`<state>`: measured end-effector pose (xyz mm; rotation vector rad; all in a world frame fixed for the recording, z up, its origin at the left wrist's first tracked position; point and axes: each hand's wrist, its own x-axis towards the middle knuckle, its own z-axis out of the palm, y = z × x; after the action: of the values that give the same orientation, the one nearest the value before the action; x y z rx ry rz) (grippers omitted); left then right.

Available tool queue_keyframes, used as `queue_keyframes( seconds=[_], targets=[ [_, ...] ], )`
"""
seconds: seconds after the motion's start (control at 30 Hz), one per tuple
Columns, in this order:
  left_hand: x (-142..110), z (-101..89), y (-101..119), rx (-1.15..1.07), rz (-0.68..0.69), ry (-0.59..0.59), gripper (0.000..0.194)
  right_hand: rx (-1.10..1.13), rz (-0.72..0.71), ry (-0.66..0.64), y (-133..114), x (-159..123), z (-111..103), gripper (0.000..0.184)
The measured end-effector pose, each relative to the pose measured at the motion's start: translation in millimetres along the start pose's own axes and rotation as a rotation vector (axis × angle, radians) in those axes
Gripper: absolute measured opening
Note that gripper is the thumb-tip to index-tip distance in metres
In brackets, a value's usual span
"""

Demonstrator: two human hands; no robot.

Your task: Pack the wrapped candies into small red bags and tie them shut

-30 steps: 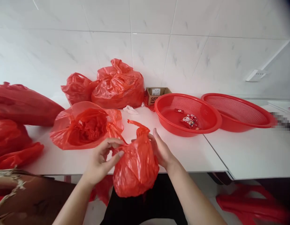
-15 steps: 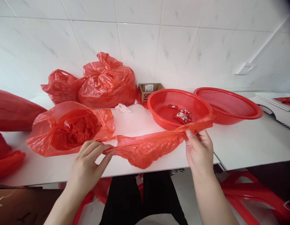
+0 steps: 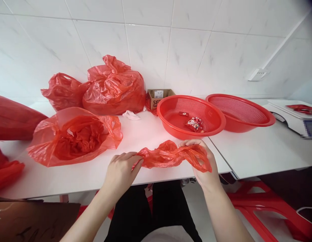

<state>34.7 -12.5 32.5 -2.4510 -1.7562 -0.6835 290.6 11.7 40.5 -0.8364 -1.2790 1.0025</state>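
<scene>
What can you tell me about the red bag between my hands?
The red bag looks like thin, shiny, partly see-through plastic. It is wrinkled and bunched into a sideways strip above the front of the white table. The left hand pinches one end; the other, with a loop-like opening, lies over the right hand.

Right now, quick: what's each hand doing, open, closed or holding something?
Left hand: closed, pinching one end of a red plastic bag.
Right hand: holding the bag's other end, which partly hides its grip.
</scene>
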Motion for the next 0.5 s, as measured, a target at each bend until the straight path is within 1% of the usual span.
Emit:
queue_keyframes(
  seconds=[0.03,0.07,0.1,0.13,0.17,0.2,0.23,0.27,0.3,0.37,0.4,0.43,0.47,0.5],
  targets=[
    [1.3,3.7,-4.0,-0.03,-0.025,-0.03,0.022,-0.042,0.018,0.005,-3.4,-1.1,-5.5,0.016],
    [2.0,5.7,-6.7,-0.054,-0.046,-0.021,0.021,-0.082,0.013,0.048,-9.1,-2.9,-10.7,0.018],
    [2.4,6.2,-7.6,-0.071,-0.055,0.016,0.019,-0.117,-0.03,0.135,-17.1,-5.6,-14.5,0.019],
    [2.6,5.6,-6.8,-0.092,-0.056,0.063,0.017,-0.142,-0.118,0.251,-27.3,-9.2,-16.0,0.019],
    [3.1,4.5,-4.3,-0.125,-0.056,0.103,0.014,-0.156,-0.247,0.371,-38.6,-13.4,-14.7,0.019],
    [3.9,3.1,-0.3,-0.17,-0.055,0.133,0.012,-0.167,-0.378,0.453,-49.9,-18.0,-10.3,0.02],
    [5.2,2.0,5.0,-0.225,-0.054,0.15,0.011,-0.195,-0.47,0.451,-59.8,-22.3,-3.1,0.022],
    [6.8,1.1,11.2,-0.287,-0.056,0.154,0.011,-0.241,-0.515,0.339,-66.9,-25.7,6.2,0.025],
    [8.3,0.6,18.0,-0.358,-0.068,0.148,0.012,-0.304,-0.499,0.141,-70.0,-27.6,16.5,0.028],
    [10.2,-0.3,31.2,-0.535,-0.12,0.13,0.014,-0.477,-0.354,-0.307,-62.7,-25.7,35.2,0.031],
    [9.9,-1.3,36.6,-0.644,-0.164,0.12,0.014,-0.589,-0.272,-0.449,-53.3,-21.9,41.4,0.032],
    [8.3,-3.2,40.3,-0.772,-0.222,0.105,0.014,-0.709,-0.196,-0.525,-41.8,-16.9,44.6,0.033],
    [5.5,-6.1,42.0,-0.924,-0.303,0.08,0.013,-0.824,-0.111,-0.551,-30.0,-11.2,44.4,0.036],
    [1.5,-10.0,41.2,-1.098,-0.405,0.047,0.013,-0.91,-0.029,-0.546,-19.4,-5.7,41.0,0.037]
  ],
)
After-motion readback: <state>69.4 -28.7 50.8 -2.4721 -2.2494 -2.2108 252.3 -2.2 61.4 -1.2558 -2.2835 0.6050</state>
